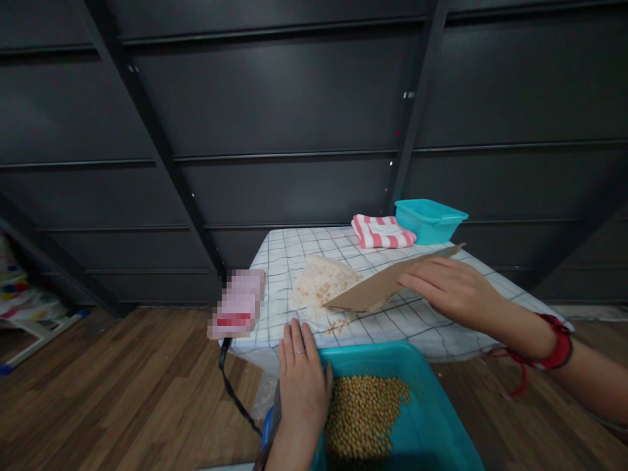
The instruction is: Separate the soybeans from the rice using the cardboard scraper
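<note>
A brown piece of cardboard [377, 286] is gripped in my right hand [449, 288], tilted over the table with its pointed end against a heap of white rice-like grains [324, 281]. Yellowish beans are scattered in the heap, and a few loose beans [337, 326] lie near the table's front edge. My left hand [304, 379] rests flat with fingers stretched out, its fingertips at the cloth's front edge and its side along the rim of a large teal tub [441, 392]. Many soybeans [366, 415] lie inside this tub.
A white checked cloth [289, 243] covers the table. At the back right stand a smaller teal tub [434, 229] and a folded pink-and-white striped towel [383, 232]. A pixelated pink object [239, 304] with a black strap lies at the left edge. Dark wall panels [289, 98] rise behind.
</note>
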{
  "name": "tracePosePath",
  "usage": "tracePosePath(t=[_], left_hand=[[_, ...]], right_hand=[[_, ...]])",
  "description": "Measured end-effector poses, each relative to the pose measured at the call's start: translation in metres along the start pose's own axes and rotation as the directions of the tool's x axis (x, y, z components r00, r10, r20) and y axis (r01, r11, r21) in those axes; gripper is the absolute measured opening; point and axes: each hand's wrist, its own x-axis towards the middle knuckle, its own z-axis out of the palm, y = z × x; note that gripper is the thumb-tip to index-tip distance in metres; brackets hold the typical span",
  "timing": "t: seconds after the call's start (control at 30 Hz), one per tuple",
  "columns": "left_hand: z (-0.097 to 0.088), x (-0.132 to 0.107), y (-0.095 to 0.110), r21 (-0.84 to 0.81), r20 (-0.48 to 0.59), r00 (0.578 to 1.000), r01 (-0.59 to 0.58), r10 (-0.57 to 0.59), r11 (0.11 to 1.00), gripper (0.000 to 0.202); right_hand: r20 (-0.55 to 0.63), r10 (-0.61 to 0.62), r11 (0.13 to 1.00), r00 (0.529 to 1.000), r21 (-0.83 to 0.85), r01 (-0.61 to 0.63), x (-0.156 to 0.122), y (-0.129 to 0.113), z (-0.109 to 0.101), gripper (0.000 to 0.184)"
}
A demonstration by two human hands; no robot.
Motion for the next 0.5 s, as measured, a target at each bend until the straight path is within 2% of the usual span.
tracePosePath(t=[0.23, 0.4, 0.5], left_hand=[[0.0042, -0.0023, -0.005, -0.009, 0.012, 0.999, -0.039, 0.039, 0.999, 0.065], [0.0011, -0.0001, 0.0008, -0.012, -0.002, 1.0, 0.024, -0.024, 1.0, 0.062], [0.0026, -0.0011, -0.0018, -0.017, 0.006, 1.0, -0.015, 0.015, 1.0, 0.06]], right_hand=[[0.139, -0.005, 1.0, 0.99, -0.003, 0.006, -0.0076, -0.0027, 0.0024, 0.027], [0.151, 0.013, 1.0, 0.988, -0.011, -0.012, -0.0079, -0.0015, -0.0004, 0.027], [0.146, 0.018, 0.999, 0.989, -0.041, -0.012, -0.0071, -0.0017, 0.0006, 0.026]])
